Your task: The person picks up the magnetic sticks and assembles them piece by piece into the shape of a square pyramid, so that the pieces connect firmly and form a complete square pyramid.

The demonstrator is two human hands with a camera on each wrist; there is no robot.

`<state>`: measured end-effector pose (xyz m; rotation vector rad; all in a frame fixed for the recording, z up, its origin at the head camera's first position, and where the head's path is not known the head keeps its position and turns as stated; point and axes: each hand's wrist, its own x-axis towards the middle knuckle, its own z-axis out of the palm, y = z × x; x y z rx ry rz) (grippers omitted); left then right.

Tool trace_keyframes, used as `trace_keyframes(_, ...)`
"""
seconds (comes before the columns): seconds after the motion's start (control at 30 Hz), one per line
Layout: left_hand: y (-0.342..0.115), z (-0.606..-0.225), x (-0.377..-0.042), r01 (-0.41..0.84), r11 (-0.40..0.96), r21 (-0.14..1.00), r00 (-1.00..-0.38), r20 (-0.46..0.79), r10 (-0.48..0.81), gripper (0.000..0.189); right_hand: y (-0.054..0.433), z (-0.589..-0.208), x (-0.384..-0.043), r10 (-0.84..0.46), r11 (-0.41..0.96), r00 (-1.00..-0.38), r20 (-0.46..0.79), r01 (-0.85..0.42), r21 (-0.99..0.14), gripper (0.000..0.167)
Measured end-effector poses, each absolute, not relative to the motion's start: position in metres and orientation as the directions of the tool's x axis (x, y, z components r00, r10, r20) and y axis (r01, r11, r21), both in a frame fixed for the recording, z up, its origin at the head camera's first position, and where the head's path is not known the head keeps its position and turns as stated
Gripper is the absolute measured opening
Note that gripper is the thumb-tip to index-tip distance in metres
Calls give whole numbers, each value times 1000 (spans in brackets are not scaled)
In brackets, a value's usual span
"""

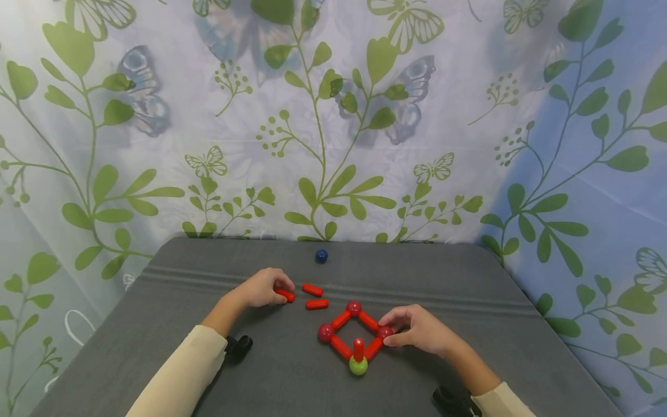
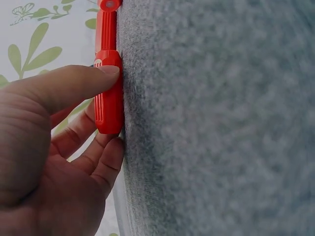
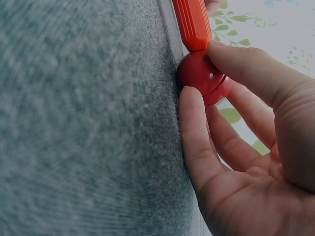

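Observation:
My left hand point(image 1: 264, 288) has its thumb and fingers on a red rod point(image 1: 285, 295) lying on the table; the left wrist view shows the thumb across this ribbed rod point(image 2: 109, 110). Farther right, red rods point(image 1: 341, 347) and balls form a flat diamond. Dark red balls make its back point(image 1: 354, 307), left and right corners, and a lime green ball point(image 1: 358, 366) makes the front one. On the green ball stands an upright red rod point(image 1: 358, 350). My right hand point(image 1: 421, 331) holds the right corner's dark red ball point(image 3: 194, 73) between thumb and fingers, with a rod joined to it.
Two loose red rods point(image 1: 312, 289) point(image 1: 317, 304) lie between my left hand and the diamond. A dark blue ball point(image 1: 321, 256) sits near the back edge of the grey table point(image 1: 417, 272). Behind hangs a leaf-patterned curtain point(image 1: 333, 145).

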<state>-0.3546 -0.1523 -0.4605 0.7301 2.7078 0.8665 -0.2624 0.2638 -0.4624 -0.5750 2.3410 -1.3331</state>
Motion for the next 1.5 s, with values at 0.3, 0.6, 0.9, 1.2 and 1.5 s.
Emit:
trace_keyframes(0.3,-151,-461,-353,378,704,601,-852,-70,518,18,264,-464,-263,-529,458,-840,-123,-160,-875,33)
trace_keyframes(0.6,-152,-465,-348,392,665,635,-853,-20,521,16,266,-466,-263,-535,453,-838,-108,-177,-874,32)
trace_keyframes(0.9,-146,-461,-336,373,586,719,-832,-21,555,18,266,-468,-262,-549,444,-831,-88,-201,-873,31)
trace_keyframes(1.2,-134,-456,-323,411,497,764,-795,35,605,20,266,-467,-263,-546,447,-833,-92,-197,-873,32)
trace_keyframes(1.5,-117,-451,-307,379,393,838,-780,61,622,19,266,-468,-263,-551,437,-828,-101,-184,-881,32)
